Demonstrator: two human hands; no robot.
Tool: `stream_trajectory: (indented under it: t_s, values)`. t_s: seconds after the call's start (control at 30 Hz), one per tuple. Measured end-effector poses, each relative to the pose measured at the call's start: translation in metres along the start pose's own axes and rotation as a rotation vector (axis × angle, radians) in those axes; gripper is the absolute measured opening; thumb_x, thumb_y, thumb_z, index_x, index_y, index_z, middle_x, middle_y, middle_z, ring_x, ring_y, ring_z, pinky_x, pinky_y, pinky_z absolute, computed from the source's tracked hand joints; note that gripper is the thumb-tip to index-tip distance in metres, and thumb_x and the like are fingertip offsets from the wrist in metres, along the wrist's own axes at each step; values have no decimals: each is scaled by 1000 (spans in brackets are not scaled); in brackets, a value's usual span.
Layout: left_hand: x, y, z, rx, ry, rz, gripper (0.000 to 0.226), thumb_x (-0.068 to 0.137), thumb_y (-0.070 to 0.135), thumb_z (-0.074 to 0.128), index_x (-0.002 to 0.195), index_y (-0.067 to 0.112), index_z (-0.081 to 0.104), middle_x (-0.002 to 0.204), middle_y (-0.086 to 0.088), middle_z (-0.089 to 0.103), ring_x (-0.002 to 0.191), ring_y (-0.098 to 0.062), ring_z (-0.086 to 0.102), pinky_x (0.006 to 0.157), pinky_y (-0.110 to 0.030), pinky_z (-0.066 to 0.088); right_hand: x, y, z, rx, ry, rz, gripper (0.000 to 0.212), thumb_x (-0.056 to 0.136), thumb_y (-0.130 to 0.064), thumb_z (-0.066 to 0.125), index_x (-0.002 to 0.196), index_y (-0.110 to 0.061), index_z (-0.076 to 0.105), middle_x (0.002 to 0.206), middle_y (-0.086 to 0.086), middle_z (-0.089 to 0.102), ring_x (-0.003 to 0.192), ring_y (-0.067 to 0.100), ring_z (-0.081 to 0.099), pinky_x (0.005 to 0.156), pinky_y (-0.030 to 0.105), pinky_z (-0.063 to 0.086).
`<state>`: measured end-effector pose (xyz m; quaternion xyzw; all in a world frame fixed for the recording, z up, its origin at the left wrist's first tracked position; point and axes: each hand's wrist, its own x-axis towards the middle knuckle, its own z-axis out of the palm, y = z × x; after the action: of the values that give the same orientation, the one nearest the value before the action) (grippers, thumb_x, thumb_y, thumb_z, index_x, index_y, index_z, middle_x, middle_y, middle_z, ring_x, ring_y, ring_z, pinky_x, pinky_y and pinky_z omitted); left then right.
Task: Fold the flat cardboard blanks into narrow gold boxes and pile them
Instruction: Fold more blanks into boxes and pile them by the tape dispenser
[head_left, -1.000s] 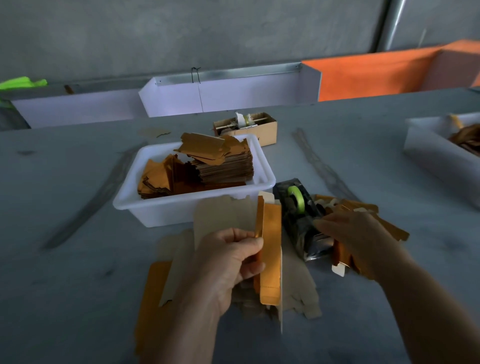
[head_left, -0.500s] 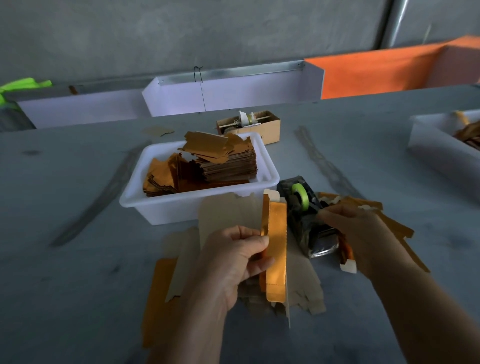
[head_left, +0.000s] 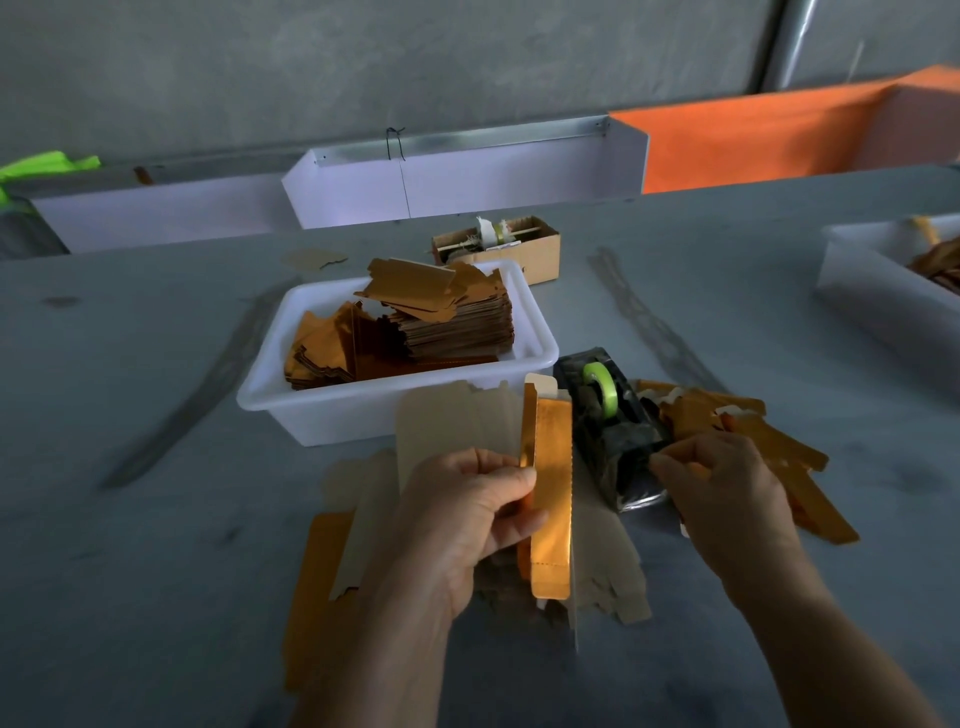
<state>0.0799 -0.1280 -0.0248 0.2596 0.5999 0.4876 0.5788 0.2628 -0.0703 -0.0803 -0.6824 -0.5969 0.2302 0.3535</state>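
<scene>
**Gold box in my left hand, right hand at the tape dispenser**

Nearest to me, my left hand (head_left: 467, 512) grips a narrow gold box (head_left: 550, 499), thumb across its left edge and fingers curled behind it, holding it upright above the table (head_left: 130, 545). The top flap of the box stands open and shows pale card inside. Under and around that hand lie flat cardboard blanks (head_left: 452, 431), most of them plain brown side up, one with its gold face showing at the near left.

My right hand (head_left: 727, 493) is just right of the box, fingers curled and pinched together at the near end of the black tape dispenser (head_left: 608, 431). I cannot tell whether there is tape between my fingertips. The dispenser carries a green tape roll (head_left: 600, 387) and stands touching the near right corner of the white tub (head_left: 363, 410).

To the right of the dispenser, partly behind my right hand, finished gold boxes (head_left: 769, 447) lie in a loose pile on the table.

Farther off, the white tub holds stacked gold blanks (head_left: 447, 322), a tall stack on its right side and a lower, slumped one on its left. Beyond the tub sits a small brown carton (head_left: 524, 247) with odds and ends in it. At the far right is a second white tub (head_left: 883, 296), cut off by the edge of view. Along the far edge of the table run white trays (head_left: 467, 176) and an orange one (head_left: 753, 135).
</scene>
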Motion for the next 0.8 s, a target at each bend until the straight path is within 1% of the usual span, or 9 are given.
stream_trajectory:
  t_s: [0.07,0.17,0.3,0.37,0.43,0.5,0.6,0.7,0.8]
  values:
    - [0,0,0,-1,0,-1,7,82,-2,65,79,2,60,87,-15,68,63,-17,68,50,-20,53,-3,2,3,-24,42,-24,14,87,-18,62,76,-13,68,103,1,51,82,14,51,58,20,33]
    - [1,-1,-2,9,-6,1,5,82,-1,65,81,1,61,88,-17,68,63,-18,68,50,-19,53,-9,2,7,4,75,-52,14,88,-14,60,77,-12,67,102,-1,49,86,14,49,68,25,36]
    - [2,0,-1,0,-2,-3,7,81,-2,66,80,1,60,90,-18,68,62,-18,68,49,-19,52,-10,-1,5,-55,92,-136,14,87,-7,59,74,-7,65,100,4,51,84,17,49,62,20,36]
    - [2,0,0,-3,7,-6,7,81,-2,66,79,2,61,84,-15,68,57,-16,68,48,-19,52,-7,-8,5,-218,119,-200,14,85,-2,58,73,-1,65,99,11,53,87,26,49,71,32,42]
    - [1,0,1,-7,11,-10,8,81,-3,67,78,2,61,84,-15,68,57,-15,68,48,-19,52,-6,-13,5,-339,125,-204,10,83,1,57,76,3,64,99,15,53,92,32,49,79,39,43]
    - [0,1,1,-6,16,-11,8,81,-2,67,78,3,61,84,-14,68,57,-15,68,48,-19,52,-4,-16,5,-383,108,-201,9,85,-1,56,81,1,65,103,13,53,96,30,48,81,36,41]
    - [-3,3,1,6,17,-3,9,82,-2,67,78,4,61,82,-11,67,57,-14,67,50,-20,54,-1,-14,2,-344,96,-200,13,86,-2,55,79,1,65,106,12,53,99,30,49,79,32,42]
    - [-8,2,4,182,-18,64,9,85,4,67,78,9,63,81,-6,66,53,-7,64,53,-18,54,-4,-7,1,-270,109,-305,11,80,5,61,72,1,66,95,13,57,91,32,53,73,34,44]
    - [-9,3,11,407,-56,179,4,87,17,66,84,19,64,77,4,65,46,2,57,50,-13,47,-7,1,-2,-102,115,-299,11,78,3,68,69,-2,68,94,2,51,81,19,50,61,16,33]
